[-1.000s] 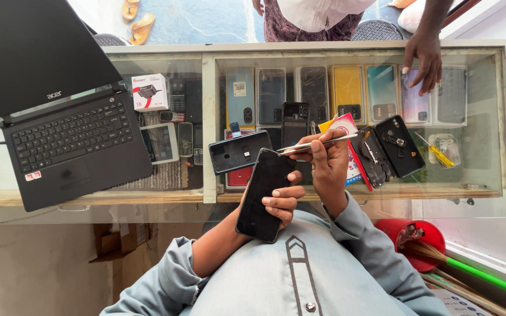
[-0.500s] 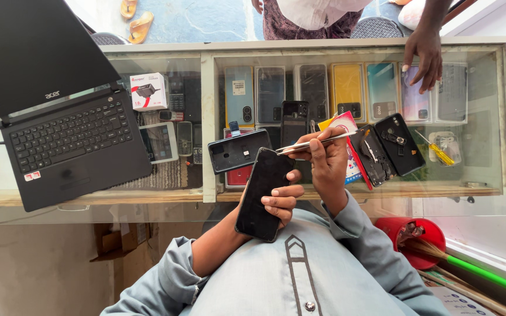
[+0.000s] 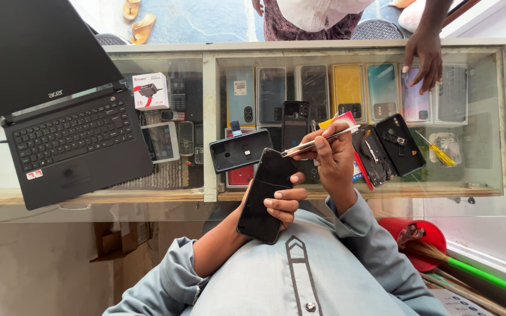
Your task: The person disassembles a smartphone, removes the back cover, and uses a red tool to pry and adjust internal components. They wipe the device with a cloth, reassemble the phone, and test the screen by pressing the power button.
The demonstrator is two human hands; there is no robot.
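Left fingers (image 3: pixel 281 205) wrapped around black phone (image 3: pixel 265 196); right fingers (image 3: pixel 323 146) pinching metal tool (image 3: pixel 314 142) at its top edge.

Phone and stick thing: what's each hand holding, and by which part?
The left hand grips the black phone around its lower half. The right hand pinches thin metal tweezers near their middle, tips at the phone's top edge.

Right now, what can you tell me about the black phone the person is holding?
The black phone is a flat, glossy slab with rounded corners and a dark, unlit face. It is tilted, its top end pointing toward the glass counter and its lower end near the person's chest. The left hand grips it from the right edge, fingers curled over the front. The right hand holds thin metal tweezers with the tip at the phone's top corner.
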